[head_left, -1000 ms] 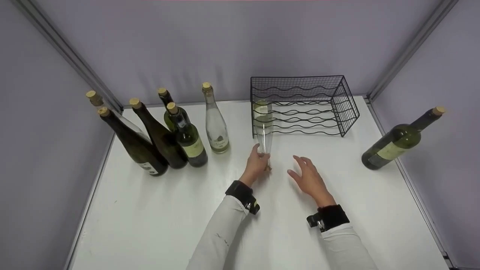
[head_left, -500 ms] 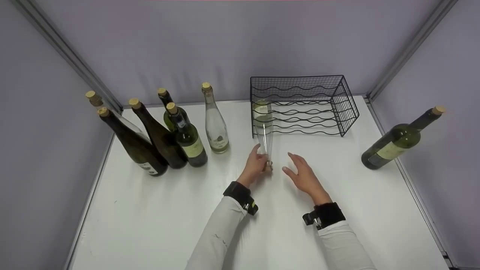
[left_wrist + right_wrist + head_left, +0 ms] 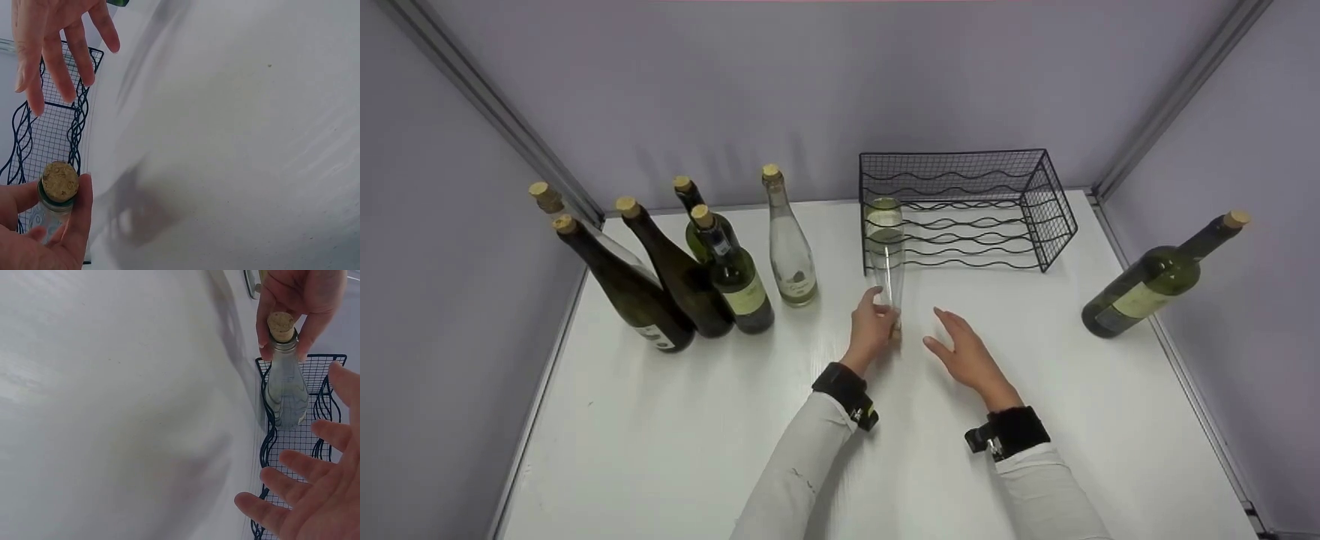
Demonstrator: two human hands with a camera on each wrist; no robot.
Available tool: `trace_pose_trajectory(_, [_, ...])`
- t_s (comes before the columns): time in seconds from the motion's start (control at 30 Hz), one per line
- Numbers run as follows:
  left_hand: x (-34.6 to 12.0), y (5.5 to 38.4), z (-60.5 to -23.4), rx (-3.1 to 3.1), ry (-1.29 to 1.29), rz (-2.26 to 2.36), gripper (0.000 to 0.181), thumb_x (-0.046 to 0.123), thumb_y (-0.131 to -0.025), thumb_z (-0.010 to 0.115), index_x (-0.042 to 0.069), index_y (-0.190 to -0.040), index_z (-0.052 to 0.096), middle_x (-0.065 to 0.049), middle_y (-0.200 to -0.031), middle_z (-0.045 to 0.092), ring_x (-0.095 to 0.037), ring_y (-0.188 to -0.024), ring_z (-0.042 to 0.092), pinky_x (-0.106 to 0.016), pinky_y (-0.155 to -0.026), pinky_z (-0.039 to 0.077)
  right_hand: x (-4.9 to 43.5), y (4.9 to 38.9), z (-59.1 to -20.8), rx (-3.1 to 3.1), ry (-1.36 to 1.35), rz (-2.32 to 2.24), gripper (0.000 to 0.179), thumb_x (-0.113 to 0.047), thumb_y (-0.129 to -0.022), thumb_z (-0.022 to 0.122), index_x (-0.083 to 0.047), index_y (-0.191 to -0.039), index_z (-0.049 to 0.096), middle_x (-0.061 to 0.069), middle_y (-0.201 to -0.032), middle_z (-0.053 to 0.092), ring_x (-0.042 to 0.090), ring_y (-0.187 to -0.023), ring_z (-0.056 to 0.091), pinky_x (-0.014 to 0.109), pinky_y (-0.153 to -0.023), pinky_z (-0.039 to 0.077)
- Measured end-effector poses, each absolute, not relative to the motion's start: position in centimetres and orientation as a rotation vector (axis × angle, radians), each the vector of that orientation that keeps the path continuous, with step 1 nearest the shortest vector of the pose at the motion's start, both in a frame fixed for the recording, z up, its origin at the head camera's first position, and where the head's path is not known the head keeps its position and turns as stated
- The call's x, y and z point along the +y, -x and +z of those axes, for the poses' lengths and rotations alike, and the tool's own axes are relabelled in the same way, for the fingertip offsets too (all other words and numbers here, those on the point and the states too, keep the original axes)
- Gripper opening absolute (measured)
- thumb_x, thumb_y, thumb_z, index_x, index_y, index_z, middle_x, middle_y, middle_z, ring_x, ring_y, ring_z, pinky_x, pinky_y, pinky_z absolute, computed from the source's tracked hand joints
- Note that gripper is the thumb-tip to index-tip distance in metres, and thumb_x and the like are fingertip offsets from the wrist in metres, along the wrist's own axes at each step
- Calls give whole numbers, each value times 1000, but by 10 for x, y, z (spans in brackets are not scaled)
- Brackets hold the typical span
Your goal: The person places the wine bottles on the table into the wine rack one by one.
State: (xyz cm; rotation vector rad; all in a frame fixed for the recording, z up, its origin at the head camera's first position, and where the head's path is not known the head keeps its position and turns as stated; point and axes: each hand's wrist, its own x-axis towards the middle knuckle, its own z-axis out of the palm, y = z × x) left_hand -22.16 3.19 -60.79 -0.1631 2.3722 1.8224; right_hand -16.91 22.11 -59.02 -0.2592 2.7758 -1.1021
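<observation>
My left hand (image 3: 871,330) grips the neck of a clear glass bottle (image 3: 889,271) with a cork stopper (image 3: 60,181). The bottle lies with its base inside the left end of a black wire wine rack (image 3: 969,264), its neck pointing toward me. In the right wrist view, fingers of the left hand sit on both sides of the neck just below the cork. My right hand (image 3: 969,358) hovers to the right of the bottle, fingers spread and holding nothing. The left wrist view shows those fingers apart from the bottle.
Several corked bottles stand at the left: dark wine bottles (image 3: 622,289), a green one with a pale label (image 3: 744,289) and a clear one (image 3: 793,259). A green wine bottle (image 3: 1144,292) stands at the right by the side wall. The white table (image 3: 660,450) meets walls behind and beside.
My right hand has shifted slightly left toward the bottle. The left hand keeps its grip on the neck with only a small shift, and the bottle stays in the rack's left end.
</observation>
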Motion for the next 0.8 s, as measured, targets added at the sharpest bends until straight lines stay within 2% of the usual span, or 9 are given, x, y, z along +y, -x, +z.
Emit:
trace_pose_trajectory(0.2, [33,222,-607,2501,182,1748,57,15,-90,73,5,-139,47,-15,-108,67,-19,-88,67,-30,-70,55,222,168,-591,2773,259,-1110,68,-43,-99,56,-5,-152,34,27,-152,32,42,-140,30,54,-113,24])
trace_pose_trajectory(0.4, [37,221,-602,2627,183,1636,56,18,-87,75,5,-136,50,-15,-109,66,-22,-94,66,-34,-76,54,221,168,-593,2766,253,-1107,68,-43,-100,55,-5,-152,35,27,-152,32,43,-140,29,55,-113,24])
trace_pose_trajectory(0.63, [41,222,-604,2855,149,1469,47,17,-87,75,5,-129,57,-10,-102,65,-23,-90,64,-37,-76,52,223,168,-593,2774,260,-1107,66,-42,-100,54,-5,-151,36,27,-151,33,42,-140,29,54,-113,24])
trace_pose_trajectory(0.8, [43,223,-603,2874,154,1437,47,19,-87,76,6,-127,58,-9,-100,64,-22,-89,64,-36,-76,51,222,167,-593,2769,262,-1109,64,-41,-101,53,-5,-151,36,27,-151,33,42,-140,29,54,-113,24])
